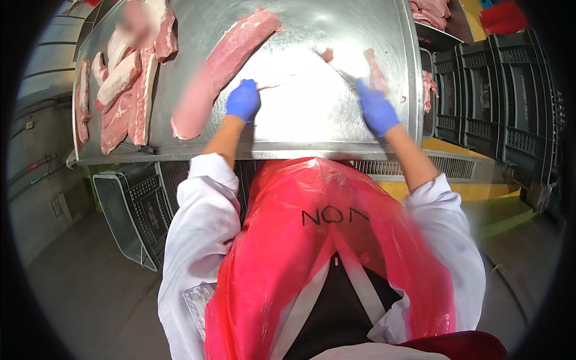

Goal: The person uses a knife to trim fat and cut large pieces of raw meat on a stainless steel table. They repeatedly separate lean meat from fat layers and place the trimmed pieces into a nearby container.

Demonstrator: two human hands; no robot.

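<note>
My left hand (243, 99), blue-gloved, is closed on a thin pale strip (270, 86), apparently meat trimming. Just left of it, a long pink piece of meat (240, 45) lies diagonally on the steel table (294, 120). My right hand (375, 111), also gloved, grips a knife (336, 67) whose blade points up and left. A small meat scrap (327, 55) lies by the blade tip, and a longer scrap (373, 69) lies beside that hand. Several fatty pink cuts (126, 102) are piled at the table's left end.
A dark object (147, 150) sits on the front rim. Grey perforated crates stand stacked at the right (492, 96) and below the table's left (126, 210). Meat fills a container (429, 12) at the upper right. A metal grating (414, 170) runs below the table's right side.
</note>
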